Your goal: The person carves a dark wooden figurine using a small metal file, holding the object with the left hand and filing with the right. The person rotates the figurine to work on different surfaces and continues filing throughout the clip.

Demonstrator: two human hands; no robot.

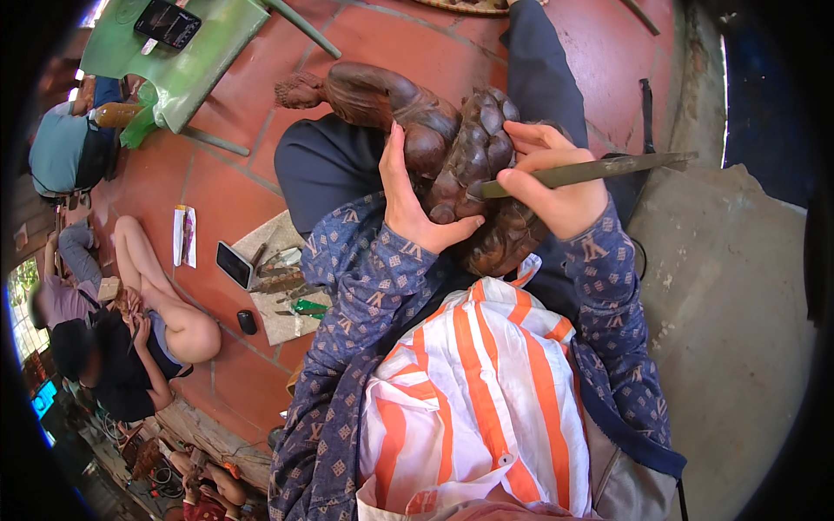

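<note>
A dark brown wooden statue (369, 94) of a seated robed figure lies tilted across my lap, its head to the left and its rounded, lumpy base towards the right. My left hand (417, 207) grips the base, with thumb and fingers spread around it. Pinched in my right hand (556, 187) is a long, flat, greenish stick-like tool (608, 167). The tool's left end meets the carved base, while its far end points right. Some right-hand fingers also rest on the wood. The statue's underside is hidden by my hands and legs.
Carving tools lie on a pale mat (278, 323) to my left, beside a phone-like screen (234, 264) and a black computer mouse (247, 322). A green plastic stool (208, 69) bears a phone. Several people sit at the left. A grey slab (730, 330) stands on my right.
</note>
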